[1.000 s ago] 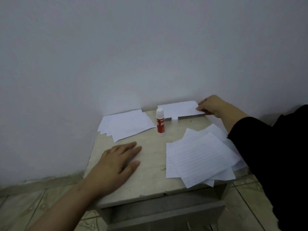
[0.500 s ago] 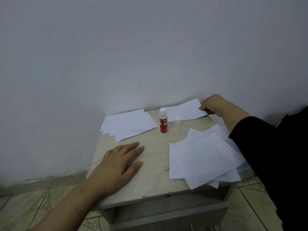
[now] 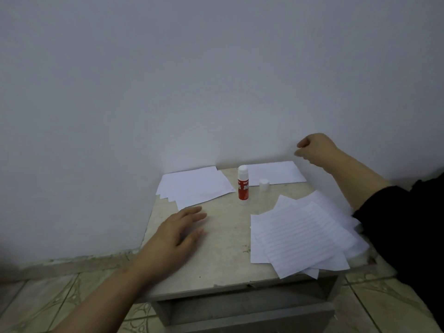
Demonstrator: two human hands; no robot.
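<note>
One sheet (image 3: 276, 173) just beside right hand (image 3: 314, 148)

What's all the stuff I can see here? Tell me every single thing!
Glue stick: one, red and white, upright, table's back middle.
Cap: one, white, right of the glue stick.
Blank sheets: a stack, white, back left.
Single sheet: one, white, back right.
Lined sheets: a pile, white, front right.
Table: one, beige, against the wall.
Sleeve: one, black, right arm.
Left hand: one, flat on the table.
Right hand: one, curled, above the single sheet, empty.
</note>
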